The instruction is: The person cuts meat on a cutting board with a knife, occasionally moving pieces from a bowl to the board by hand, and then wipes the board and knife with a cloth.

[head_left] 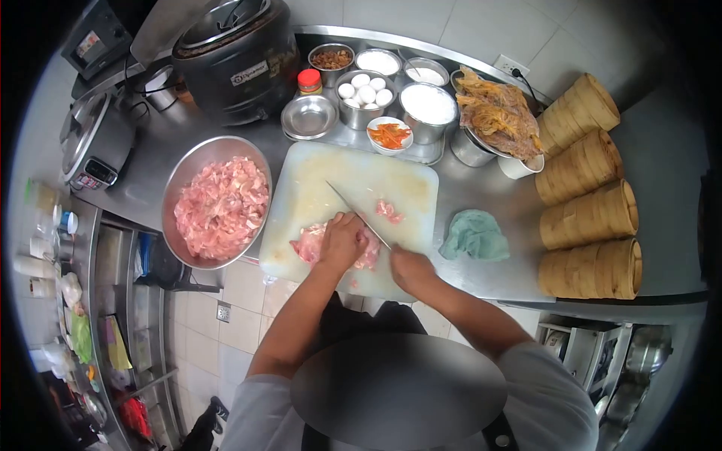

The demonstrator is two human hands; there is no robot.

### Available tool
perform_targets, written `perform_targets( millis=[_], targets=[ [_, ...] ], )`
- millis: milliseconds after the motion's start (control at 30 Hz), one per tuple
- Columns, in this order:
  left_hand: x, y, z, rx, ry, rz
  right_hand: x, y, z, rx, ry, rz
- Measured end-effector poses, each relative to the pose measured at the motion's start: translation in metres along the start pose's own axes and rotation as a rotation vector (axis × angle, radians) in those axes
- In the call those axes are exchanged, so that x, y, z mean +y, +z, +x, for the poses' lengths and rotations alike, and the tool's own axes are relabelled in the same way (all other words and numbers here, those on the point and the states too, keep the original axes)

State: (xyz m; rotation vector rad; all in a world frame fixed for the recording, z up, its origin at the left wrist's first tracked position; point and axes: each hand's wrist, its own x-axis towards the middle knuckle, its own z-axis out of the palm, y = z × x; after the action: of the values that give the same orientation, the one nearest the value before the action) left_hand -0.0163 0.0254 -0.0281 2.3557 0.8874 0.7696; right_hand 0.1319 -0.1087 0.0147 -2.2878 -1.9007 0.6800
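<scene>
1. Steel counter [662, 150], white board [316, 180] at its near edge, and on the board's near half lies the meat [307, 245]. It's a raw pink slab spread flat, its long axis running left to right.
2. Left hand [342, 240] sits right on top of it, palm down. The fingers [344, 224] are bunched together and curled, tips pressing the slab. Meat shows past the hand to the left, and a little to the right.
3. Knife [353, 207] now: the blade stands just right of those fingertips, close by the knuckles. It slants from the handle near the body up and away to the left, tip well beyond the fingers. So the blade crosses the slab's axis at an angle, and the edge looks to meet the slab's right end.
4. Right hand [410, 269] is clenched round the handle, fingers closed tight, just right of the left hand and almost touching it. The left hand is the one on the meat; the right reaches it only through the blade.
5. One cut piece [387, 210] lies just right of the blade, apart from the slab.
6. Left of the left hand stands a big bowl [174, 188] heaped with cut pink meat, its rim at the board's edge; touching or not, I can't tell.
7. Right of the right hand there's a crumpled cloth [474, 234] near the board, with bamboo steamers [590, 218] on their sides well past it.
8. Far beyond the fingers are eggs [365, 89] in a tin and a black cooker [233, 52].
</scene>
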Motion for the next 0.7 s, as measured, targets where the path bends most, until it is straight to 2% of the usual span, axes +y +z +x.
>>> perform_targets(
  millis=[67,167,233,333,367,400,433,500,567,633,700],
  targets=[
    [-0.006,0.006,-0.002,0.021,0.04,0.046,-0.009,-0.006,0.038,0.056,-0.107,0.097],
    [0.0,0.0,-0.003,0.023,-0.006,0.031,0.003,-0.007,0.046,0.045,-0.096,0.178],
    [-0.003,-0.002,-0.004,0.066,-0.004,0.018,0.026,-0.002,0.013,0.027,-0.099,0.177],
    [-0.002,-0.013,-0.014,0.144,-0.015,0.028,0.04,-0.031,-0.026,-0.083,-0.038,0.174],
    [0.001,-0.016,-0.019,0.163,-0.021,0.043,0.038,-0.036,-0.033,-0.084,0.045,0.121],
    [0.002,-0.015,-0.022,0.157,-0.019,0.044,0.038,-0.037,-0.038,-0.081,0.134,0.072],
    [0.002,-0.014,-0.022,0.142,-0.006,0.056,0.039,-0.034,-0.037,0.009,0.061,0.05],
    [0.004,-0.014,-0.018,0.135,0.009,0.069,0.025,-0.037,-0.033,0.012,0.043,0.032],
    [0.007,-0.015,-0.015,0.023,-0.029,0.098,0.009,-0.046,-0.035,0.006,0.023,0.01],
    [0.009,-0.016,-0.013,0.004,-0.043,0.1,-0.006,-0.058,-0.049,-0.101,-0.054,-0.071],
    [0.008,-0.016,-0.013,-0.024,-0.059,0.105,-0.008,-0.071,-0.066,-0.171,-0.041,-0.066]
  ],
)
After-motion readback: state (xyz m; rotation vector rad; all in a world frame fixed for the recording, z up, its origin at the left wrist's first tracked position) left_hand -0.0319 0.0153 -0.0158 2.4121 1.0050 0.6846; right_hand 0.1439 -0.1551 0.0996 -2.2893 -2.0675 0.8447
